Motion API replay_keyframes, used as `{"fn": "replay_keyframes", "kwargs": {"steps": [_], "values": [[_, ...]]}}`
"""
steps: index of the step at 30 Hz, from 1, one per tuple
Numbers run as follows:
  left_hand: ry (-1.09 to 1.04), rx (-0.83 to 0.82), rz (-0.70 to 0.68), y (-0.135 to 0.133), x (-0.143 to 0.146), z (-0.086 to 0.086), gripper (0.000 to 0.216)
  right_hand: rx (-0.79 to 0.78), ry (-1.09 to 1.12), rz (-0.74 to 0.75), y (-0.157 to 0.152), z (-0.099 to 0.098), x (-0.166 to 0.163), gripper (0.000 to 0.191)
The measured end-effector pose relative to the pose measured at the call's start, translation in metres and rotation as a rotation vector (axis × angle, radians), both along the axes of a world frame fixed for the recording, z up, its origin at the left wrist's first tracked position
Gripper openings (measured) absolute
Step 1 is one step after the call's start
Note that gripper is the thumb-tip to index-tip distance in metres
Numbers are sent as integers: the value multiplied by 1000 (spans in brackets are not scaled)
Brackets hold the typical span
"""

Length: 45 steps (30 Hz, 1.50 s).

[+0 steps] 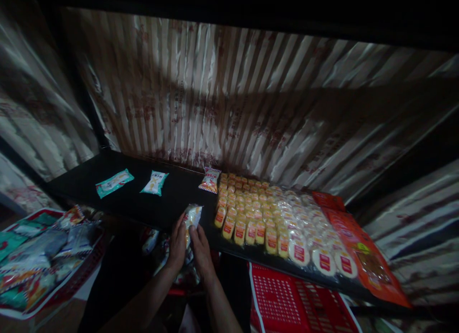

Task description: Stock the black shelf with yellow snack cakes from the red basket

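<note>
Both of my hands are closed on one pale snack packet [192, 216] at the front edge of a black shelf [118, 199]. My left hand [177, 244] grips its left side and my right hand [201, 249] grips its lower right. Just right of the packet, rows of small yellow packets [244, 213] and round white packets [315, 237] with red labels lie packed side by side. Further back on the shelf lie two green-and-white packets [114, 182] [155, 182] and a red-and-white one [209, 180].
Orange bags [362, 252] lie at the shelf's right end. A red plastic basket [297, 302] sits below the shelf on the right. A red-rimmed tray of mixed packets [39, 261] stands at lower left. Striped cloth [251, 108] hangs behind the shelf. The scene is dim.
</note>
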<state>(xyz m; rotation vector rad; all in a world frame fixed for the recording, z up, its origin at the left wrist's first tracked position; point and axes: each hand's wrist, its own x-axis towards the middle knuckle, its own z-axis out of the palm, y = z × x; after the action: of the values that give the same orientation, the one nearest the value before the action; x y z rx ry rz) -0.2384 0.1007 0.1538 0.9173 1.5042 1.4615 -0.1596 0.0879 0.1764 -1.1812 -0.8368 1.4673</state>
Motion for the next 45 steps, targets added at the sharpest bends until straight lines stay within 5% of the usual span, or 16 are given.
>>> {"fn": "replay_keyframes", "kwargs": {"steps": [5, 14, 22, 41, 45], "values": [[104, 18, -60, -3, -1, -3, 48, 28, -21, 24, 4, 2, -1, 53], [-32, -78, -31, 4, -12, -6, 49, -30, 84, -79, 18, -17, 9, 60], [-280, -156, -227, 18, -17, 13, 58, -46, 108, -86, 26, -19, 12, 57], [-23, -113, -153, 58, -3, 7, 48, 169, -320, -199, 43, -30, 22, 64], [26, -135, -151, 66, 1, -1, 48, 214, -476, -245, 49, -30, 21, 53]]}}
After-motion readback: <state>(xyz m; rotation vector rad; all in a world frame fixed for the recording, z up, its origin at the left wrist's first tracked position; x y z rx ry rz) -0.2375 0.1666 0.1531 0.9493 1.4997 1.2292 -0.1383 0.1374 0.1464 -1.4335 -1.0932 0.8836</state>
